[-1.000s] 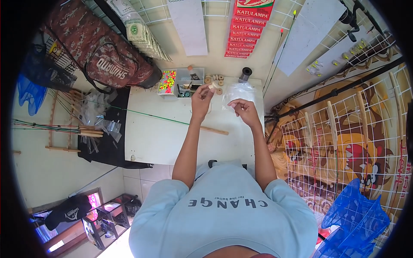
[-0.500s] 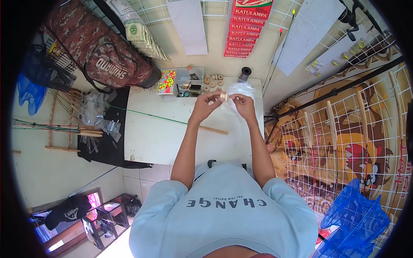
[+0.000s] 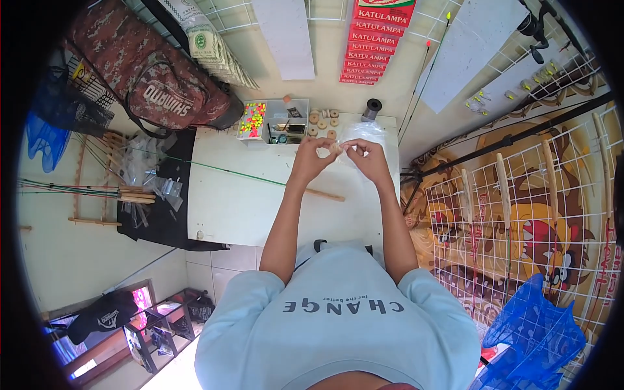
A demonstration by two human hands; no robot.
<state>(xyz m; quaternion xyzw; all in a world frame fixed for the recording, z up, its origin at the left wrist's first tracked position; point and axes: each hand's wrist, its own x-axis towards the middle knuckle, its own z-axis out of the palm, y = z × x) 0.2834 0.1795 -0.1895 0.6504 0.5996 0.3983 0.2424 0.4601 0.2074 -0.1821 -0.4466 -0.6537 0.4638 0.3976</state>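
Observation:
Over the back of the white table [image 3: 240, 195], my left hand [image 3: 313, 159] pinches a small pale wooden spool [image 3: 335, 149] between thumb and fingers. My right hand [image 3: 368, 161] is closed in a pinch at the right side of the same spool; whatever it grips there is too small to make out. Behind my hands lie several similar wooden spools [image 3: 323, 123]. A thin green rod with a wooden handle [image 3: 325, 194] rests on the table below my hands. Clear plastic bags [image 3: 370, 132] lie just beyond my right hand.
A white divided box [image 3: 257, 138] of colourful beads and small bottles stands at the back, with a dark spool [image 3: 372, 109] to its right. A camouflage bag [image 3: 162, 91] hangs at the left. A white wire grid [image 3: 520, 201] with rods and a blue net [image 3: 536, 331] flanks my right.
My right hand has come slightly left, so its fingertips now meet the spool in my left hand. The left hand stays nearly in place. The view has shifted a little.

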